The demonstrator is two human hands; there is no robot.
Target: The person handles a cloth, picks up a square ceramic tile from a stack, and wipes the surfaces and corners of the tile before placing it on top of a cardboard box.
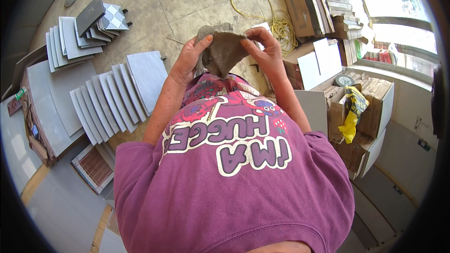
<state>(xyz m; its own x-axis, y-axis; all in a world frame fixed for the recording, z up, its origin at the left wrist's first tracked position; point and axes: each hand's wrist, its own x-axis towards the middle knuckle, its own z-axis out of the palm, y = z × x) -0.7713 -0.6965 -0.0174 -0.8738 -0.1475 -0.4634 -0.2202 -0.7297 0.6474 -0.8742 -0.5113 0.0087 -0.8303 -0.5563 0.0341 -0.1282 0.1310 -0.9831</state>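
Note:
A grey-brown, crumpled cloth (227, 49) hangs between my two hands, in front of my body. My left hand (193, 55) grips its left edge, with the thumb lying on top. On the other side, my right hand (266, 47) pinches the upper right corner between thumb and fingers. The cloth sags to a point below, and a rougher, bunched part of it shows by my left hand. What lies under the bunched part is hidden.
Left of me, rows of tile panels (110, 98) stand on edge. More sample tiles (75, 42) stand farther back. Beyond my right hand lie a coiled yellow cord (282, 30) and a cardboard box (300, 9). Stacked cartons (375, 93) at right carry a yellow bag (352, 112) and a tape roll (344, 81).

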